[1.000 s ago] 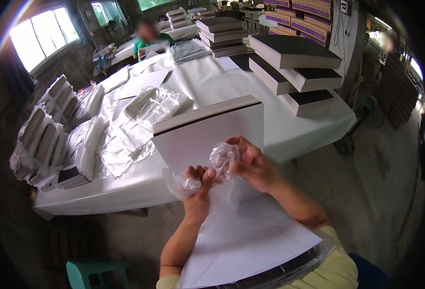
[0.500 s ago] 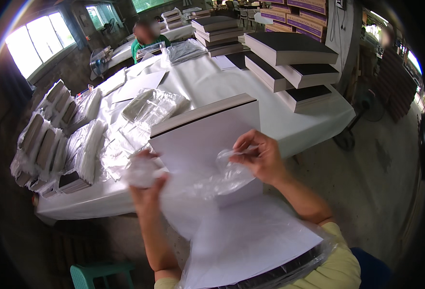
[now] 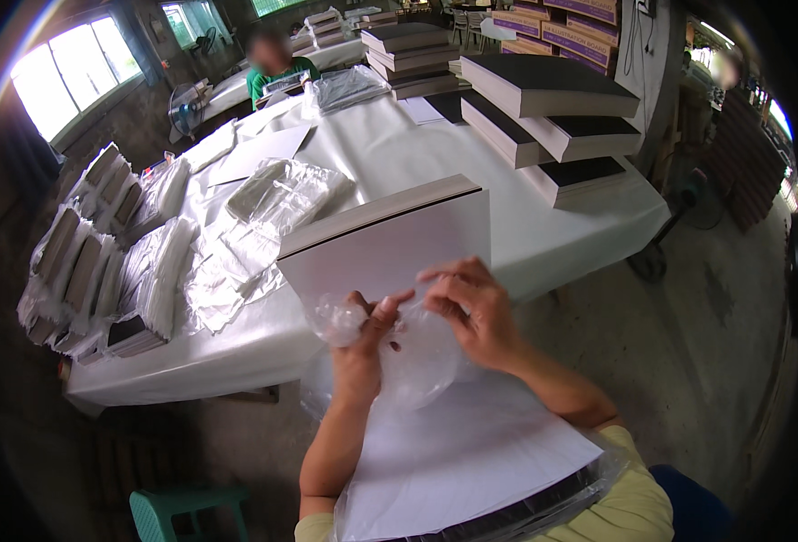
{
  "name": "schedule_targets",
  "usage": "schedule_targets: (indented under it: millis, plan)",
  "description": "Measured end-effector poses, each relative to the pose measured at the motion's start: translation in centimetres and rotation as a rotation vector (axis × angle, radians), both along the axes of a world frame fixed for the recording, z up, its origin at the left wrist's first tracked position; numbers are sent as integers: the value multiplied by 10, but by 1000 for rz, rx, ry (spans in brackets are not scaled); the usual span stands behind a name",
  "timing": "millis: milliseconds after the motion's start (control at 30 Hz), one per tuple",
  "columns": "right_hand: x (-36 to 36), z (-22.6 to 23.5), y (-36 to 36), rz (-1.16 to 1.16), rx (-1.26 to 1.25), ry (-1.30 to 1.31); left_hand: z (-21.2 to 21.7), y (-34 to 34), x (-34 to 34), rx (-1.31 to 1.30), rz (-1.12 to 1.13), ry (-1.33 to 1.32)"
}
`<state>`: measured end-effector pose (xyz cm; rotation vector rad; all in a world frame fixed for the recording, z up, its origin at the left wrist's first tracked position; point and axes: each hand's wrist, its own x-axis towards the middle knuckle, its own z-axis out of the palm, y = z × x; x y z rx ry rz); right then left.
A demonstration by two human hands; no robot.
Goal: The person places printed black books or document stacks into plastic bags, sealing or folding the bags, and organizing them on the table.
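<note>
My left hand (image 3: 363, 334) is closed on a bunched clear plastic bag (image 3: 417, 361), its thumb and forefinger pointing right. My right hand (image 3: 476, 312) is just beside it with bent fingers at the film's upper edge; the exact grip is hard to make out. Behind both hands a thick white-faced pad (image 3: 390, 239) leans at the table's front edge, its pale page edge (image 3: 376, 217) uppermost. Across my lap lies a white sheet-like block (image 3: 471, 452) under clear plastic, with a dark edge (image 3: 525, 506) toward me.
Plastic-wrapped pads (image 3: 150, 280) stand in rows on the white-covered table (image 3: 580, 244) at left; a wrapped pack (image 3: 286, 194) lies nearer the middle. Black-topped thick pads (image 3: 548, 86) are stacked at right. A green stool (image 3: 187, 501) is below left. A person in green (image 3: 277, 72) sits across.
My left hand has moved right with the bunched plastic, close to my right hand. The film between them has drawn together. The right hand has shifted slightly left and down.
</note>
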<state>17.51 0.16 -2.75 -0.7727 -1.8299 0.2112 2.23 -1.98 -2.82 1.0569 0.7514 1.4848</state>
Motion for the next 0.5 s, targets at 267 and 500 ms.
schedule_targets:
  millis: [267,500]
  plan:
    - [8,-9,8,393,-507,500,4,-3,-11,11,-90,362]
    - [24,8,6,962,-1130,475,-7,-1,-19,-186,-179,-53]
